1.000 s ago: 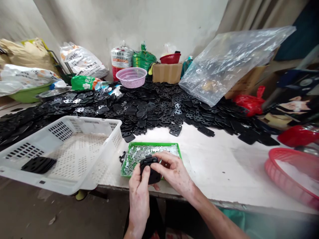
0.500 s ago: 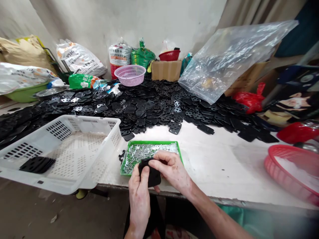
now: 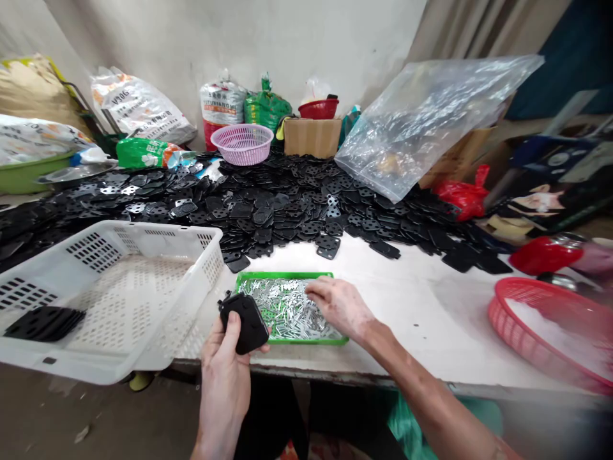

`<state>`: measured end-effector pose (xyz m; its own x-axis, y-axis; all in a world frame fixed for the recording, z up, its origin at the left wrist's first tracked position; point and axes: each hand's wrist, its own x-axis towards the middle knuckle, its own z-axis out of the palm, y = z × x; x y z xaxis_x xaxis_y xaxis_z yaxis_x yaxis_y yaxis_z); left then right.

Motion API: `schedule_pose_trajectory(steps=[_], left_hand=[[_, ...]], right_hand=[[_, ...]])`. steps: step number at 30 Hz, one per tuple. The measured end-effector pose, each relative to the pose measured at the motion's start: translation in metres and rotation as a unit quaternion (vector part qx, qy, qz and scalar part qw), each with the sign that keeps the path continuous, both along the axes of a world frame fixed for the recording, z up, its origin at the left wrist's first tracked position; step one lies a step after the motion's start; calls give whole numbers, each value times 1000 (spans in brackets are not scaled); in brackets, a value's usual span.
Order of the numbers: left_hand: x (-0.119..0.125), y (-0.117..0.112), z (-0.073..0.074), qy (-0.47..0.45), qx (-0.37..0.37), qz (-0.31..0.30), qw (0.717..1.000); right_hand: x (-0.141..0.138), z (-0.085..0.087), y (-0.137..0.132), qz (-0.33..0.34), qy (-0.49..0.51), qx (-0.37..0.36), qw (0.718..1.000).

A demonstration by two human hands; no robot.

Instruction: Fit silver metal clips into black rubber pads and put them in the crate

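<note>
My left hand (image 3: 225, 367) is closed on a stack of black plastic plates (image 3: 244, 321), held at the table's front edge, left of a green tray (image 3: 286, 340). The tray is full of small silver metal pieces (image 3: 287, 306). My right hand (image 3: 338, 306) rests over the right half of the tray, fingers bent down into the metal pieces; what they pinch, if anything, I cannot make out. A wide heap of the same black plates (image 3: 287, 211) covers the back of the table.
A white perforated crate (image 3: 115, 294) holding a few black plates (image 3: 45, 322) overhangs the table at left. At right stand a red basket (image 3: 546, 332), a clear plastic bag (image 3: 431, 121) and a red bag (image 3: 462, 195). Sacks, a pink basket (image 3: 242, 144) and a cardboard box (image 3: 311, 137) line the wall.
My hands have separated: the left carried the black plates left and down, off the tray. The right hand let go of them and reached into the metal pieces. The view shifted right.
</note>
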<state>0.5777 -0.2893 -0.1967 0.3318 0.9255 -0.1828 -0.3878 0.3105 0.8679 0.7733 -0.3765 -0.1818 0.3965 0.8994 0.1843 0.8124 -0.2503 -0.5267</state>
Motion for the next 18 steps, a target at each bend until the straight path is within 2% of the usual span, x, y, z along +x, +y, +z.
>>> schedule_pose_trajectory(steps=[3, 6, 9, 13, 18], left_hand=[[-1, 1, 0, -5, 12, 6, 1000], [-4, 4, -2, 7, 21, 29, 999], [-5, 6, -8, 17, 10, 23, 1000], [-2, 5, -14, 20, -9, 10, 1000], [-3, 5, -15, 19, -15, -4, 1000]], right_hand=[[-12, -1, 11, 19, -96, -55, 994], [-15, 0, 22, 21, -142, -112, 983], [-14, -1, 30, 43, -174, -160, 971], [-12, -6, 31, 61, -180, -159, 969], [-11, -7, 27, 55, -162, -152, 973]])
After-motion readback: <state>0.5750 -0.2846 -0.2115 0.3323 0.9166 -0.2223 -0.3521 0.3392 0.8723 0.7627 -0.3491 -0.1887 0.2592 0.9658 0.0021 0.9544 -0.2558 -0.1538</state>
